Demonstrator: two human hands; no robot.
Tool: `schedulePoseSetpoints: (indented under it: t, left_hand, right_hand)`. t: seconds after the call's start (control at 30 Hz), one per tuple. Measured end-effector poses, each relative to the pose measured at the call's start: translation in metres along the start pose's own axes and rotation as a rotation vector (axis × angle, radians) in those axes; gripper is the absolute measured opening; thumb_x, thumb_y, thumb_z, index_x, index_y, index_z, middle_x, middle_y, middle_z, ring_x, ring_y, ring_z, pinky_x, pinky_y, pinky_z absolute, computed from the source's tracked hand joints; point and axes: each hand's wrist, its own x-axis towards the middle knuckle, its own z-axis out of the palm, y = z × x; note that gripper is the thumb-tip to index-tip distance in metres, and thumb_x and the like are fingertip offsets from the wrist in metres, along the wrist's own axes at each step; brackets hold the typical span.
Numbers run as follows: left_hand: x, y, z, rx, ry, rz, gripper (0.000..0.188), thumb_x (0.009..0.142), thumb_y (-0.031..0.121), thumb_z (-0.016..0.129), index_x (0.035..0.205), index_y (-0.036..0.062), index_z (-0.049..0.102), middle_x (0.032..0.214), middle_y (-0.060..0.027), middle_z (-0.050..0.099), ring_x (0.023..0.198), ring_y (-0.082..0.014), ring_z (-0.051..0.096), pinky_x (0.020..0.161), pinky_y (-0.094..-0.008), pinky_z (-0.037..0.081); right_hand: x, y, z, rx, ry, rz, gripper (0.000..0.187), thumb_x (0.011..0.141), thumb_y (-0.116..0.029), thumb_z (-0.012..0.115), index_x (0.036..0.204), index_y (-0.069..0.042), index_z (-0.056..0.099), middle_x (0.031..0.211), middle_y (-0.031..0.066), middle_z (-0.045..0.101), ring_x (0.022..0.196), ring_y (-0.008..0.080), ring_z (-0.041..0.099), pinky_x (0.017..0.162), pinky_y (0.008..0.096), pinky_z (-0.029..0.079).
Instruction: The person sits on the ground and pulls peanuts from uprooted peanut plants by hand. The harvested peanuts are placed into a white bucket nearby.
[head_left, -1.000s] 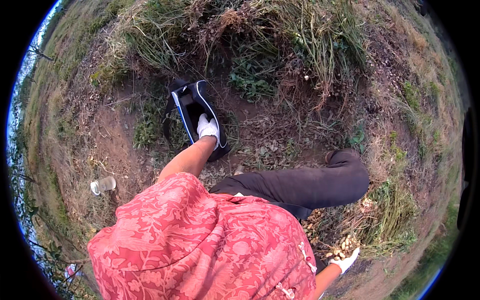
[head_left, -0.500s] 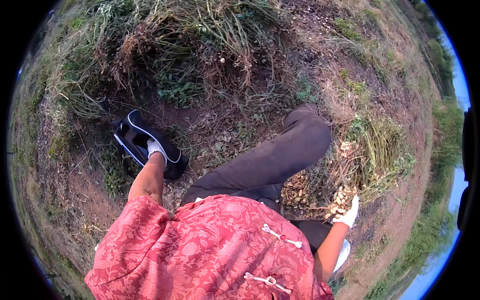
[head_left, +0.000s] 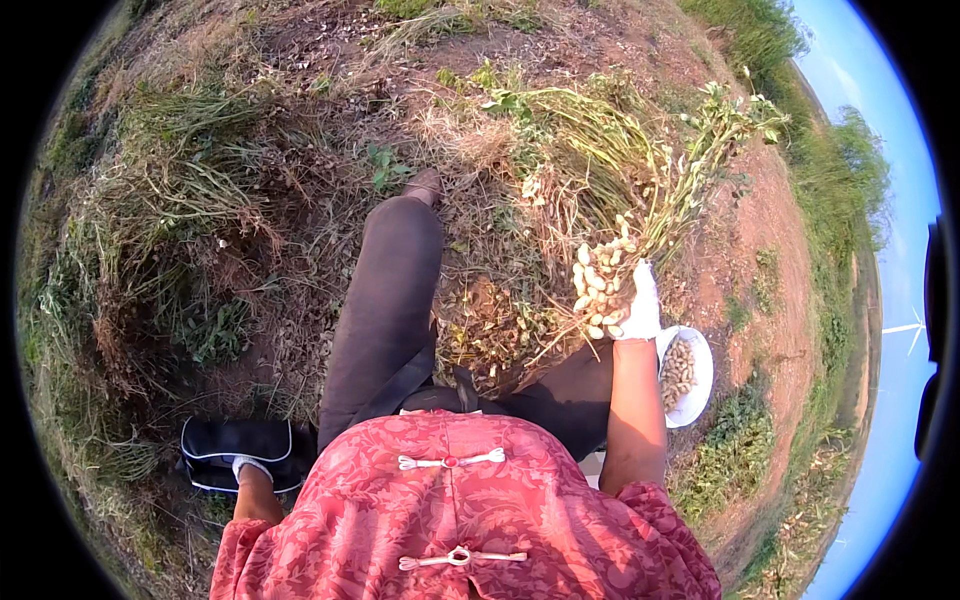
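- Swung round in view since half a second ago: now low at the left, the bag (head_left: 235, 438); now mostly out from behind the right forearm, the bowl (head_left: 704, 380).
- Grasping a knobbly bunch of peanuts (head_left: 598, 285) in the right hand (head_left: 640, 308), with pods pale, smooth-looking and pinched at the waist, pressed close against a white cloth glove.
- Held out beyond the bent legs, near long green stems (head_left: 680, 200), stiff and leafy toward the tips; cannot tell whether joined to the peanuts.
- Tucked into the bag's opening with fingers out of sight, the left hand (head_left: 250, 466), gloved in white with a thick cuff; cannot tell whether clenched or loose in there.
- Made of dark fabric, with rounded corners and pale piping, and set on the ground beside the left hip: the bag.
- Round, white and smooth-rimmed, partly filled with small tan pods, just beside the right forearm: the bowl.
- Scattered between the trousers (head_left: 380, 290), brown and dusty: a loose heap of pods and dry leaves (head_left: 488, 318).
- Piled at the left, tangled and stringy: pulled plants (head_left: 180, 210).
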Motion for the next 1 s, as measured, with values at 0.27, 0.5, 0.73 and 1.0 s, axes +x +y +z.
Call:
schedulePoseSetpoints:
  t: [0.27,0.5,0.73,1.0]
  left_hand:
    - [-0.159,0.114,0.010,-0.714,0.302,0.319,0.027,0.085,0.022,0.059,0.107,0.0108,0.049,0.092,-0.0033,0.053,0.083,-0.0177,0.053,0.075,-0.0382,0.045]
    - [-0.404,0.280,0.073,-0.718,-0.630,1.154,0.028,0.091,0.006,0.061,0.117,0.0062,0.052,0.103,-0.0005,0.055,0.093,-0.0097,0.053,0.083,-0.0252,0.046]
    - [-0.582,0.351,0.187,-0.130,-1.266,1.422,0.081,0.085,0.017,0.071,0.146,0.0016,0.020,0.146,-0.0170,0.032,0.133,-0.0278,0.037,0.108,-0.0398,0.036]
    - [-0.657,0.389,0.231,-0.456,-1.441,1.234,0.031,0.083,0.016,0.073,0.110,0.0043,0.064,0.097,-0.0055,0.067,0.087,-0.0160,0.062,0.080,-0.0343,0.051]
  right_hand:
    - [-0.013,-0.045,-0.026,-0.384,0.231,-0.194,0.039,0.088,-0.012,0.060,0.123,0.004,0.055,0.112,0.0210,0.065,0.098,0.0321,0.067,0.087,0.0451,0.056]
    - [-0.028,-0.048,0.051,-0.563,0.175,-0.335,0.029,0.084,-0.007,0.064,0.112,0.000,0.065,0.104,0.0146,0.069,0.090,0.0242,0.069,0.079,0.0354,0.058]
    - [-0.053,-0.048,0.091,-0.793,0.147,-0.583,0.044,0.080,-0.012,0.075,0.119,0.000,0.059,0.106,0.0090,0.068,0.092,0.0156,0.064,0.083,0.0290,0.050]
    - [-0.055,-0.042,0.127,-1.736,0.195,-0.964,0.069,0.073,-0.019,0.072,0.131,0.002,0.041,0.117,0.0207,0.055,0.108,0.0378,0.053,0.094,0.0444,0.044]
